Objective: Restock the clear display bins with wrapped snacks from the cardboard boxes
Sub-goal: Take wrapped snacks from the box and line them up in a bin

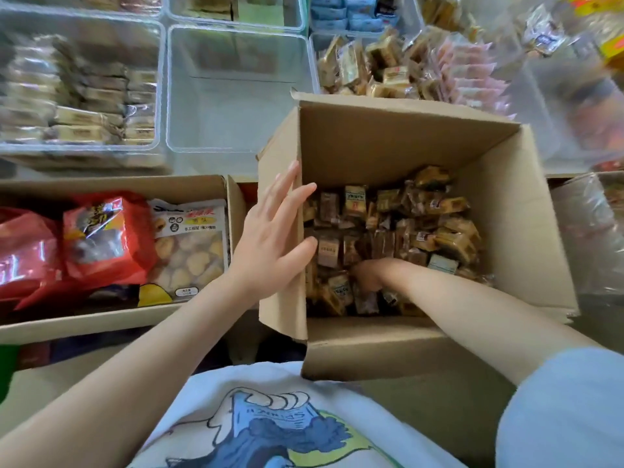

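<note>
With the left hand flat and spread against the cardboard box wall at nine o'clock and the right hand buried among wrapped snacks, grip unclear, an overfull grab could spill packets short of the clear bin at eleven o'clock.

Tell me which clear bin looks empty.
The middle clear bin, just beyond the open cardboard box; the bins on either side hold wrapped snacks.
</note>
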{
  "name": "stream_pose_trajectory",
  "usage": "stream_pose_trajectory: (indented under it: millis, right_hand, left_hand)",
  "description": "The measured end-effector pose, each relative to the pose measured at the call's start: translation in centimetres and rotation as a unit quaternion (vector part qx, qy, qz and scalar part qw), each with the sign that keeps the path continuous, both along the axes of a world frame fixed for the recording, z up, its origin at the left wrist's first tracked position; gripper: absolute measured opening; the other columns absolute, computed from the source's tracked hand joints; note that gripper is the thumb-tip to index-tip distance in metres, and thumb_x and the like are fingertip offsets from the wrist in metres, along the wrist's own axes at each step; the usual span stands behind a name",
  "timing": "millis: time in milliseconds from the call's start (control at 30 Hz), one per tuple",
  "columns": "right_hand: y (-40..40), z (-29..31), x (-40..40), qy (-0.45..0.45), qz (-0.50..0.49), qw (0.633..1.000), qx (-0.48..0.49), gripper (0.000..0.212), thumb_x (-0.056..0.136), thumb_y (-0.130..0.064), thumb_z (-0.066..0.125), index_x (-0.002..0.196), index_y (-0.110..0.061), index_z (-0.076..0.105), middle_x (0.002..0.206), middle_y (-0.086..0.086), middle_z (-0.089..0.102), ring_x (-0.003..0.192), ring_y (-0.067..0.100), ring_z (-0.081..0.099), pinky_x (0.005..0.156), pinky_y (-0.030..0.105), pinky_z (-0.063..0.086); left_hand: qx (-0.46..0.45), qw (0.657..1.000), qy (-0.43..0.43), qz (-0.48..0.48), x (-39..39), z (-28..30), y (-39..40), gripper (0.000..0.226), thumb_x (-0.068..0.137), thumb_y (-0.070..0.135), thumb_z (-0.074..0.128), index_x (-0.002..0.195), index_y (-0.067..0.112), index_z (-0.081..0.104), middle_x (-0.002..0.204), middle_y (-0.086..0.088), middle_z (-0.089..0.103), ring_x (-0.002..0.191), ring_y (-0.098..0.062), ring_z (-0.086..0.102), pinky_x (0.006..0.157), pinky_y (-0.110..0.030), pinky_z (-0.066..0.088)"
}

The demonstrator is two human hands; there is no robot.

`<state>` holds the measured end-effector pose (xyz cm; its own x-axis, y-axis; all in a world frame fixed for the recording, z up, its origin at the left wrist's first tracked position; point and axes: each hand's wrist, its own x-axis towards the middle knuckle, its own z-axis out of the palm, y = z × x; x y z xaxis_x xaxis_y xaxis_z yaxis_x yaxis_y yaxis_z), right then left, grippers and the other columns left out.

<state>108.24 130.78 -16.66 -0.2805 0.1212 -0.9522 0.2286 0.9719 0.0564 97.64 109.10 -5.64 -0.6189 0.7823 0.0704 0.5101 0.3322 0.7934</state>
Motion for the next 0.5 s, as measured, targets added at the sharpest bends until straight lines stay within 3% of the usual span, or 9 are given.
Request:
stream_pose_trajectory:
  millis: [100, 233, 333, 367, 400, 500]
  right_hand:
    - [0.0, -0.4, 0.2, 0.002, -0.018, 1.000, 0.001, 0.039, 0.094, -0.017, 0.063, 0.132, -0.012, 0.061, 0.126, 0.009, 0.062, 0.108, 0.026, 0.062, 0.094, 0.037, 0.055]
    - [0.5, 0.9, -0.9, -0.009, -0.075, 0.996, -0.039, 0.061, 0.085, -0.035, 0.077, 0.137, -0.012, 0.055, 0.124, 0.006, 0.062, 0.106, 0.025, 0.063, 0.089, 0.036, 0.056]
    - [2.4, 6.1, -2.9, 0.095, -0.215, 0.963, -0.129, 0.025, 0.088, -0.039, 0.073, 0.106, -0.023, 0.067, 0.092, -0.001, 0.068, 0.080, 0.013, 0.063, 0.073, 0.029, 0.051]
    - [2.9, 8.3, -3.3, 0.145, -0.288, 0.932, -0.166, 0.019, 0.090, -0.039, 0.071, 0.101, -0.024, 0.067, 0.090, -0.001, 0.069, 0.078, 0.012, 0.063, 0.071, 0.027, 0.050]
    - [3.3, 10.3, -3.7, 0.193, -0.379, 0.877, -0.224, 0.021, 0.091, -0.036, 0.070, 0.106, -0.022, 0.066, 0.095, 0.001, 0.070, 0.079, 0.012, 0.063, 0.071, 0.027, 0.050]
    - [3.7, 15.4, -4.3, 0.257, -0.565, 0.647, -0.443, 0.040, 0.094, -0.030, 0.064, 0.127, -0.008, 0.057, 0.109, 0.009, 0.066, 0.086, 0.017, 0.058, 0.071, 0.026, 0.050]
  left_hand:
    - [0.008, 1.000, 0.009, 0.014, 0.2, 0.0, 0.3, 0.060, 0.090, 0.031, 0.054, 0.148, 0.029, 0.038, 0.167, 0.013, 0.009, 0.154, -0.012, 0.008, 0.120, -0.048, 0.015]
    - [0.009, 1.000, 0.006, 0.022, 0.4, 0.1, 0.2, 0.056, 0.089, 0.035, 0.051, 0.145, 0.031, 0.042, 0.167, 0.015, 0.011, 0.153, -0.013, 0.011, 0.120, -0.053, 0.018]
    - [0.021, 0.999, 0.000, 0.040, 0.4, 0.6, 0.0, 0.051, 0.089, 0.039, 0.052, 0.139, 0.032, 0.048, 0.165, 0.015, 0.019, 0.152, -0.014, 0.017, 0.119, -0.059, 0.022]
    - [0.034, 0.998, 0.002, 0.051, 0.3, 0.9, 0.0, 0.051, 0.089, 0.040, 0.053, 0.139, 0.031, 0.049, 0.163, 0.013, 0.024, 0.151, -0.016, 0.021, 0.118, -0.062, 0.024]
    - [0.053, 0.997, 0.009, 0.061, 0.2, 1.3, 0.1, 0.053, 0.088, 0.039, 0.054, 0.140, 0.029, 0.048, 0.162, 0.010, 0.030, 0.150, -0.017, 0.025, 0.116, -0.063, 0.026]
    - [0.110, 0.991, 0.042, 0.060, -0.6, 2.9, 0.5, 0.067, 0.086, 0.031, 0.061, 0.149, 0.023, 0.041, 0.161, 0.003, 0.033, 0.148, -0.017, 0.030, 0.116, -0.058, 0.031]
